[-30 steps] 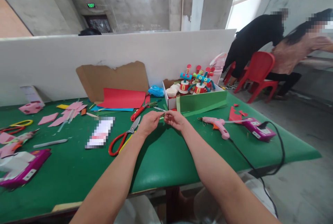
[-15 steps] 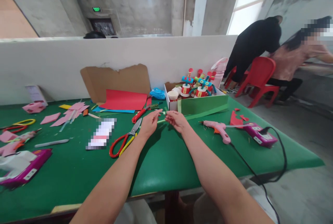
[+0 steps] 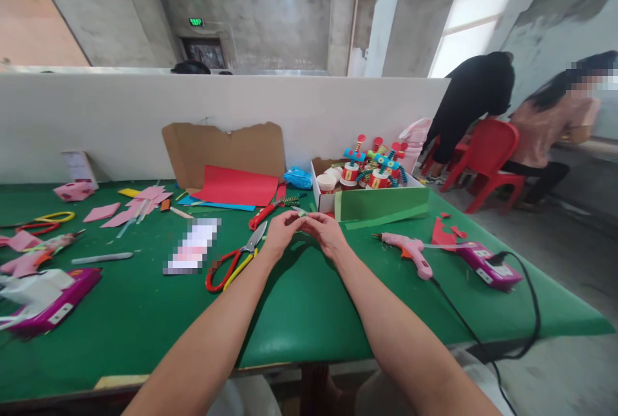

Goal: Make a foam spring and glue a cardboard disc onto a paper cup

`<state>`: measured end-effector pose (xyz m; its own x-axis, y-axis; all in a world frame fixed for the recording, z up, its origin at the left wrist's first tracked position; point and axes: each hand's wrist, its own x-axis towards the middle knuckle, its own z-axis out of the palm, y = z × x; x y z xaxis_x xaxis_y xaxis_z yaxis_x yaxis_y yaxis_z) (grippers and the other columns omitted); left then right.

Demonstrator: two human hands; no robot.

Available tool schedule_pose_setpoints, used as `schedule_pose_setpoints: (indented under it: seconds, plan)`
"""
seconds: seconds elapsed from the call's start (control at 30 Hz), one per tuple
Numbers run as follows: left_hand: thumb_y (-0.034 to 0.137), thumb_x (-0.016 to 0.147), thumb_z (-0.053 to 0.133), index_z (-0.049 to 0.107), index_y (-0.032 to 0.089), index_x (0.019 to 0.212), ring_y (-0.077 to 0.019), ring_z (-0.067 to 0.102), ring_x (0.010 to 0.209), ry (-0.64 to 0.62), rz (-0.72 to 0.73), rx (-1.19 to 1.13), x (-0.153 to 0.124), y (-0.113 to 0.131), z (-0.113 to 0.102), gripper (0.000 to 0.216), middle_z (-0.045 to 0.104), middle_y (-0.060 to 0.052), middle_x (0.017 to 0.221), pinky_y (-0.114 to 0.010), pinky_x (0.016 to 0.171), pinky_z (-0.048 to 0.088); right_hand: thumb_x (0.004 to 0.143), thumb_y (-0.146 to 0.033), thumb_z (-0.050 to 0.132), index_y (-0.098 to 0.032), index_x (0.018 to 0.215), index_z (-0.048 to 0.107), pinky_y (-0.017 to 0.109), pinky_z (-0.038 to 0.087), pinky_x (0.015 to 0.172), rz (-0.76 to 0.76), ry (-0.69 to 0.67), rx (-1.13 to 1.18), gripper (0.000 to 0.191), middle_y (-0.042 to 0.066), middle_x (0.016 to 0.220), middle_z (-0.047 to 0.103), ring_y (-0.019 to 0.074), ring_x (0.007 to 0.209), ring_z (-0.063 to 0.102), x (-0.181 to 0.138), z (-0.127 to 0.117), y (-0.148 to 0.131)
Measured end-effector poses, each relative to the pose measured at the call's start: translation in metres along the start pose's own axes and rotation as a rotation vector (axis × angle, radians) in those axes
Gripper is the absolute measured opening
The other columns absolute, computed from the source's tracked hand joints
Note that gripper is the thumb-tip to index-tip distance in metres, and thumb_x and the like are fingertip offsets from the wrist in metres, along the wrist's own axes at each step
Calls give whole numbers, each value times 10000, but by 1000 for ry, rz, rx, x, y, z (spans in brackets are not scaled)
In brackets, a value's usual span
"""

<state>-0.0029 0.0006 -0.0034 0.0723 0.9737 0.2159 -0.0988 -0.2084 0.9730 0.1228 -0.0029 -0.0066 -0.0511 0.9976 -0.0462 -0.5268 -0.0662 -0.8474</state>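
- The left hand (image 3: 279,236) and right hand (image 3: 329,234) meet over the green-covered table (image 3: 309,313). The fingertips of both are pinched shut on a thin green paper strip (image 3: 302,217).
- The strip looks joined to nothing yet, so this piece seems at an early stage.
- The pink glue gun (image 3: 410,252) lies untouched at 3 o'clock from the hands, and the red-handled scissors (image 3: 232,261) lie at 8 o'clock.
- At 1 o'clock, the white cardboard box (image 3: 322,200) holds several finished, colourful cup figures (image 3: 374,168).

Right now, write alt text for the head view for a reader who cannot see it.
The left hand and right hand meet over a green table, pinching a thin green strip between them. Red-handled scissors lie to their left, a pink glue gun to their right.
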Motion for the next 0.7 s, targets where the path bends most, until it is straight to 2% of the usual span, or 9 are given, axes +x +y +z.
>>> schedule_pose_setpoints:
  seconds: [0.23, 0.37, 0.53, 0.7]
  plan:
    - [434, 532, 793, 675, 151, 701, -143, 576, 658, 41, -17, -49, 3, 2, -5, 350, 665, -18, 686, -291, 687, 473, 457, -239, 886, -143, 694, 659, 263, 563, 680, 49, -65, -36, 342, -3, 614, 678, 108, 576, 645, -2, 0, -1]
    - [386, 529, 789, 678, 151, 661, -126, 545, 618, 11, -32, 15, 4, 3, -9, 292, 643, -7, 635, -265, 646, 446, 509, -307, 873, -141, 651, 646, 251, 559, 625, 89, -98, -148, 315, 7, 582, 665, 110, 545, 635, -5, -3, -6]
    - [439, 536, 782, 675, 146, 651, -121, 526, 586, -50, -58, 8, 5, 2, -10, 332, 620, -4, 603, -265, 610, 437, 558, -335, 851, -142, 650, 637, 244, 546, 575, 30, -54, -226, 303, 5, 534, 647, 108, 491, 614, -5, 0, -4]
    - [522, 569, 756, 648, 138, 722, -110, 547, 605, -10, -106, -193, 6, -4, -5, 427, 620, -3, 646, -263, 631, 449, 593, -321, 830, -162, 655, 632, 225, 544, 573, 15, 58, -80, 261, -20, 529, 635, 87, 483, 596, -1, 4, 2]
